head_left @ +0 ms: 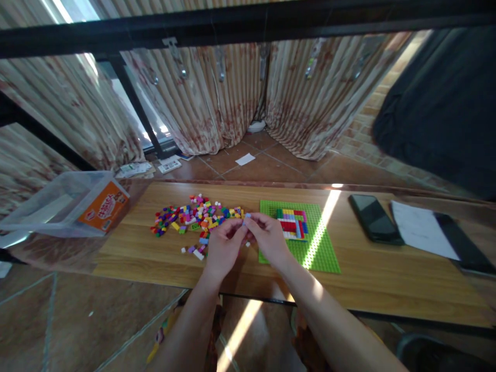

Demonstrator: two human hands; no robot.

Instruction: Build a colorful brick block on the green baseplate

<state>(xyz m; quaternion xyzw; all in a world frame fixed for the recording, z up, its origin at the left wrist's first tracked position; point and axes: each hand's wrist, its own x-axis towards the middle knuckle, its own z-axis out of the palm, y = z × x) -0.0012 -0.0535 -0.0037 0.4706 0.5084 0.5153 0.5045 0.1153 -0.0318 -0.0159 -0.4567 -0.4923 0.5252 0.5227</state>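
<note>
Well, at far left a clear bin (95, 188) wears an orange label (104, 211), its white characters too blurred to read; then loose bricks (205, 214) on the counter (368, 279); left hand (225, 244) and right hand (270, 238), grips pinched together around a pale-blue brick (247, 216), just left of a green baseplate (315, 256).

- can you read any words?
- the orange label (103, 207) on the clear box (87, 192) has big white chinese letters, but they're too blurry to read.
- and the white printed paper (169, 165) on the floor (279, 164)?
- dark marks, too small to read.
</note>
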